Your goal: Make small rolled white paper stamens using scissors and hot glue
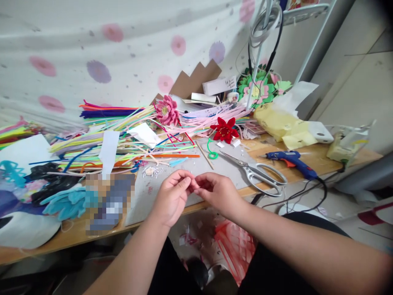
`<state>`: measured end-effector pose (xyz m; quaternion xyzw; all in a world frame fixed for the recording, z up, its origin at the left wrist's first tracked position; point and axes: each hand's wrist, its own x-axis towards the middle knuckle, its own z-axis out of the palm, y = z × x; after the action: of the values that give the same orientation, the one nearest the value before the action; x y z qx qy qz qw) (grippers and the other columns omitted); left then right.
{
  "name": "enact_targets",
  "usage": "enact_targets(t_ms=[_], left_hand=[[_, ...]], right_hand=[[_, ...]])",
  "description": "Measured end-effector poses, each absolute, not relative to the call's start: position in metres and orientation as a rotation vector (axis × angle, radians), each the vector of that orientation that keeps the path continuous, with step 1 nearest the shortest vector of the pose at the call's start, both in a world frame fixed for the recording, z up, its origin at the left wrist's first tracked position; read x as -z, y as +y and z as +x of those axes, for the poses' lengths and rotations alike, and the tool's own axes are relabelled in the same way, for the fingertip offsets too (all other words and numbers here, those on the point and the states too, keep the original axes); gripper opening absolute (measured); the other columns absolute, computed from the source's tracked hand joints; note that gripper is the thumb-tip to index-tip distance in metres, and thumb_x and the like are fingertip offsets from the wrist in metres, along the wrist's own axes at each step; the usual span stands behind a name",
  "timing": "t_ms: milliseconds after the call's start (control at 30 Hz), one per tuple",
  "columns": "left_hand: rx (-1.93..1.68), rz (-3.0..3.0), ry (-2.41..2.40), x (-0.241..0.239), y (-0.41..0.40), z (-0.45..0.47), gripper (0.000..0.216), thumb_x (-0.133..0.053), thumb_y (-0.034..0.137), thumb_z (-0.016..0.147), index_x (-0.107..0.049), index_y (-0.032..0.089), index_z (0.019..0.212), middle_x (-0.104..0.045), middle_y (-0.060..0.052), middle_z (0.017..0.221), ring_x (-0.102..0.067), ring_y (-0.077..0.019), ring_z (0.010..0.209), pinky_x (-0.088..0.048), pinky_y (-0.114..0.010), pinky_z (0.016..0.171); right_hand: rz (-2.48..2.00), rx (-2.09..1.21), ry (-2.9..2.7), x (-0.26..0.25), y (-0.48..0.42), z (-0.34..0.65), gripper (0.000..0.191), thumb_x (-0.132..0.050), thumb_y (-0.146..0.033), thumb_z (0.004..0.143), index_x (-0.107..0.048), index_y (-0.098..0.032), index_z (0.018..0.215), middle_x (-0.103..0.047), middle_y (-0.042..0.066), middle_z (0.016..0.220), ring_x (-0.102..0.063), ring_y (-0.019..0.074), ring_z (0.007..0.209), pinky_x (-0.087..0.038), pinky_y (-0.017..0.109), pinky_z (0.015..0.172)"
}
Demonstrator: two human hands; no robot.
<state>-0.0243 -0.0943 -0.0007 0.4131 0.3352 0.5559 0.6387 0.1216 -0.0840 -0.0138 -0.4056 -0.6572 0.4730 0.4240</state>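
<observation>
My left hand point(173, 196) and my right hand point(217, 191) meet fingertip to fingertip over the front edge of the wooden table point(319, 153). Together they pinch a small pink piece point(194, 186), mostly hidden by the fingers. A grey mat point(172, 172) lies just beyond the hands. Silver scissors point(256, 172) rest to the right of my right hand. A red pipe-cleaner flower point(224, 130) and a pink one point(166, 110) sit further back.
Piles of coloured pipe cleaners point(116, 135) cover the left and middle of the table. A blue glue gun point(290, 159) with a black cord lies at the right, near yellow foam sheets point(282, 123). A red basket point(235, 243) stands on the floor below.
</observation>
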Motion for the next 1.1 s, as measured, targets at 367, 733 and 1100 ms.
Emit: enact_targets(t_ms=[367,733,1100], left_hand=[[-1.495,0.842,0.901,0.006,-0.098,-0.041,0.013,-0.074,0.021,0.069,-0.067,0.016,0.079,-0.064,-0.001,0.074,-0.062,-0.0133,0.074,-0.051,-0.031,0.079],[-1.461,0.834,0.885,0.005,-0.121,-0.013,0.01,-0.072,0.016,0.07,-0.066,0.017,0.078,-0.063,-0.001,0.073,-0.061,-0.0119,0.067,-0.053,-0.026,0.067],[-1.232,1.38,0.935,0.005,-0.137,0.021,0.015,-0.068,0.022,0.078,-0.068,0.022,0.093,-0.066,-0.006,0.092,-0.062,-0.0197,0.086,-0.049,-0.033,0.082]], right_hand=[[-0.978,-1.586,-1.342,-0.003,-0.084,0.157,0.02,-0.076,-0.027,0.065,-0.061,-0.015,0.068,-0.058,-0.005,0.056,-0.054,0.0074,0.05,-0.046,0.022,0.053],[-0.773,-1.816,-1.257,-0.001,-0.102,0.202,0.013,-0.072,-0.025,0.076,-0.068,-0.013,0.081,-0.073,0.004,0.071,-0.065,0.0118,0.061,-0.05,0.025,0.063],[-0.671,-1.946,-1.187,-0.005,-0.115,0.214,0.03,-0.061,-0.04,0.086,-0.07,-0.012,0.085,-0.073,0.009,0.077,-0.068,0.0165,0.071,-0.05,0.031,0.071]])
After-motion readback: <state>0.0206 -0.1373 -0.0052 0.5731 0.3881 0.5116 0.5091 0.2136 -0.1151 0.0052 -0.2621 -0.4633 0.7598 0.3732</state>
